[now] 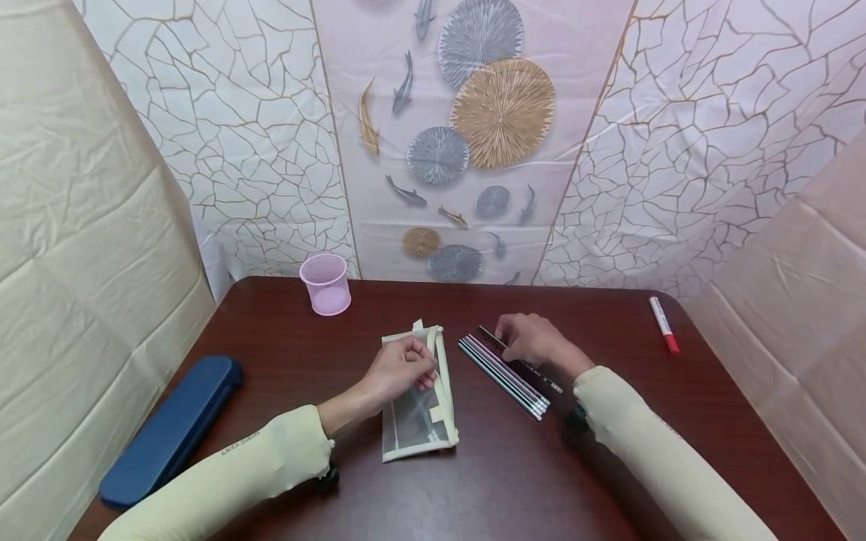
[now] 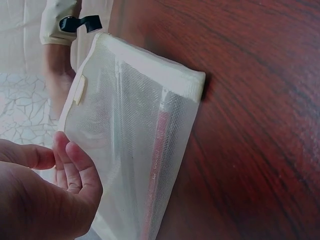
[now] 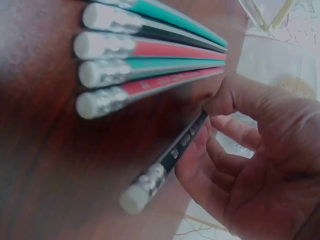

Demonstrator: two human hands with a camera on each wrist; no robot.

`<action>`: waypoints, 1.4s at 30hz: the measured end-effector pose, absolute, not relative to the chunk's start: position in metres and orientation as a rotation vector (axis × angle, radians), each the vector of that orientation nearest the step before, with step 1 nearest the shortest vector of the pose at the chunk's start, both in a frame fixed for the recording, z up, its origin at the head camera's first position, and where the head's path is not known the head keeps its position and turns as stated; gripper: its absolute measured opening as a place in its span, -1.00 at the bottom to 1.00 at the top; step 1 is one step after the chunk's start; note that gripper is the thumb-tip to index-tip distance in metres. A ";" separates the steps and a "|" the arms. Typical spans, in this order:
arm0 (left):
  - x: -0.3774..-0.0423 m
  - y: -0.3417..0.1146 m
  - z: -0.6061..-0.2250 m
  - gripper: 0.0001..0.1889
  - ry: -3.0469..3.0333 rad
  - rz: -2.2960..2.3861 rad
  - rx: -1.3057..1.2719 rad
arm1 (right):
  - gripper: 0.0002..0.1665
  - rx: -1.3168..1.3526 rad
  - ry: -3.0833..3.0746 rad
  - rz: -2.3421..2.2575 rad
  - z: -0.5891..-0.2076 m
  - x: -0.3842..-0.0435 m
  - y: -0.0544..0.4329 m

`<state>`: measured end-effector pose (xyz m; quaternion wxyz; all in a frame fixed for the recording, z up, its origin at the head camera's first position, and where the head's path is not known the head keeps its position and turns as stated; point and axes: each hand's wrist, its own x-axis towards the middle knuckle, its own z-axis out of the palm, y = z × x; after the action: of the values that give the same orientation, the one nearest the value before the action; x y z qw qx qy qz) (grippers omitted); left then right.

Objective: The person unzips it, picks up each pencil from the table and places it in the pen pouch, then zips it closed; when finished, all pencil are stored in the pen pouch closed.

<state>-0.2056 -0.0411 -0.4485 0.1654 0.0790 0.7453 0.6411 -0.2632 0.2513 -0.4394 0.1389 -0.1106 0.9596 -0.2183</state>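
Observation:
A see-through mesh zip pouch [image 1: 409, 428] with cream edging lies mid-table, and my left hand [image 1: 402, 366] pinches its zip-side edge between thumb and fingertips. Through the mesh in the left wrist view shows a red pencil [image 2: 156, 165] lying lengthwise inside. My right hand [image 1: 534, 340] pinches a black pencil [image 3: 175, 149] with thumb and fingers, its white eraser end pointing toward the near right. Just left of it, several pencils [image 1: 504, 376] in teal, black and red lie side by side, erasers toward me.
A pink cup [image 1: 326, 284] stands at the back left. A long dark blue case [image 1: 172, 432] lies along the left table edge. At the far right is a white marker with a red cap [image 1: 664, 324]. Patterned curtains border the brown table [image 1: 487, 481].

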 end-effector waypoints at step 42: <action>-0.203 -0.032 -0.440 -0.92 2.175 1.809 0.217 | -0.60 0.032 2.038 -1.972 -0.453 -0.200 0.155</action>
<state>-0.2035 -0.0319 -0.4405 0.1513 0.0757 0.7578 0.6302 -0.1996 0.1554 -0.4532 0.1522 0.0111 0.7101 -0.6874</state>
